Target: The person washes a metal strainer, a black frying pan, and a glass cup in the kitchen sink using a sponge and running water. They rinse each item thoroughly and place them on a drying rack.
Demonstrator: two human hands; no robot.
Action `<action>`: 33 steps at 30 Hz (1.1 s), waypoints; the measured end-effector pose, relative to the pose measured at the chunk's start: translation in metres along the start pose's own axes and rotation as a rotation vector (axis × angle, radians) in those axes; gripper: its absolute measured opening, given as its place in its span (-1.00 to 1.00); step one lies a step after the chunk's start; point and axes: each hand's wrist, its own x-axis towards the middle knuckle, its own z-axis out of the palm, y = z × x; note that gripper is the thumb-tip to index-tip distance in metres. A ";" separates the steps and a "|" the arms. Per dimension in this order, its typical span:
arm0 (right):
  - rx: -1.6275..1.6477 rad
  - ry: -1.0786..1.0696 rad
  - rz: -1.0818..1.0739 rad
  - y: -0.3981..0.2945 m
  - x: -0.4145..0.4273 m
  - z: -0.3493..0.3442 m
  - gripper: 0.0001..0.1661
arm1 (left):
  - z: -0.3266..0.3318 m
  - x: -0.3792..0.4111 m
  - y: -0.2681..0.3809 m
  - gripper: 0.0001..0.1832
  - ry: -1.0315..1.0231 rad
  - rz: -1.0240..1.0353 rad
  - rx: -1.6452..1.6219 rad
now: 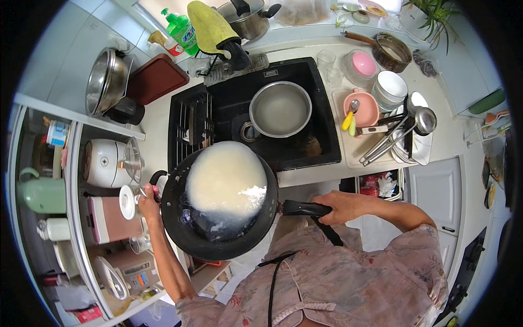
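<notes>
A black wok [220, 249] with whitish liquid [226, 180] pooled toward its far side is held tilted between both hands, in front of the sink. My right hand [341, 206] grips its long black handle [306, 208]. At the opposite side, my left hand [150, 204] holds the wok by its small loop handle [158, 180]; a wire-mesh strainer [132, 159] is right by this hand, and whether the fingers also hold it I cannot tell. Beyond the wok, a steel bowl [280, 109] with cloudy liquid stands in the black sink [322, 143].
A metal rack [190, 122] covers the sink's left part. Right of the sink, a tray [347, 155] bears a pink bowl [365, 104], ladles [425, 120] and plates. Shelves with a rice cooker [104, 162] stand on the left. A saucepan [390, 51] sits at the back right.
</notes>
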 end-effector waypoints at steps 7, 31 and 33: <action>0.034 -0.048 0.052 -0.003 0.048 -0.028 -0.69 | 0.020 0.043 0.017 -0.61 -0.012 -0.084 0.119; 0.063 -0.066 0.006 -0.003 0.078 -0.059 -0.64 | 0.027 0.085 0.007 -0.59 -0.091 -0.178 0.193; 0.035 -0.045 -0.016 -0.002 0.080 -0.059 -0.61 | 0.027 0.089 0.007 -0.59 -0.096 -0.174 0.195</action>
